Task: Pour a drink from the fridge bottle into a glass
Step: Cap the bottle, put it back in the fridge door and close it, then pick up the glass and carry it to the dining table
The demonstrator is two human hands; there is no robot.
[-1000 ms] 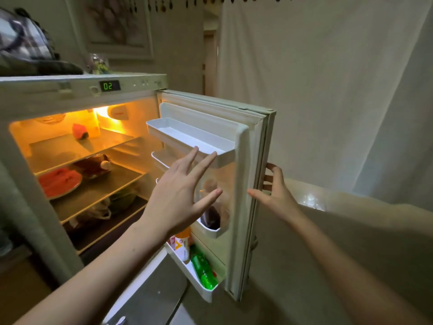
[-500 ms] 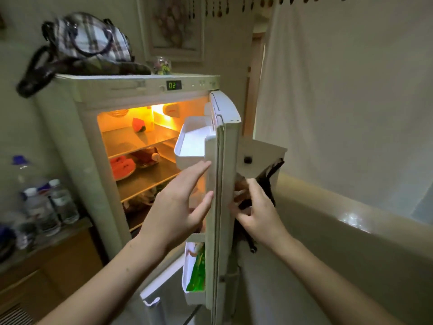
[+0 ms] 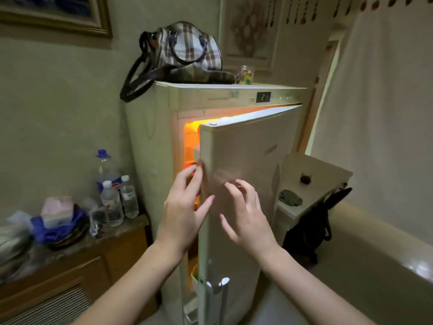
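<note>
— While the door (image 3: 243,174) stands almost shut, with only an orange slit of light along its left edge, how far along would you say you are?

— Hardly anywhere, judging by my head view, the only one there is. My left hand (image 3: 185,212) is at the door's free edge, fingers spread and empty. I can't tell whether the tips touch the edge or just hover by it. My right hand (image 3: 248,214) is loose and open in front of the door face, gripping nothing.

— And the bottle?

— Not in either hand. If it is the one in the fridge (image 3: 161,141), it is hidden behind the door; all I can see through the gap near the door's bottom corner is a sliver of a white door shelf with a bit of green in it, too little to name.

— There are bottles on the counter (image 3: 110,238).

— Yes, a tall one with a blue cap (image 3: 106,170) and two small water bottles (image 3: 112,205) near the counter's right edge, just beside the fridge. I take those as bystanders, not the fridge bottle.

— A glass?

— There may be something clear near those bottles, but it is too blurred to call.

— So what's left?

— By my reckoning, everything: get the bottle out, find a glass, pour.
</note>
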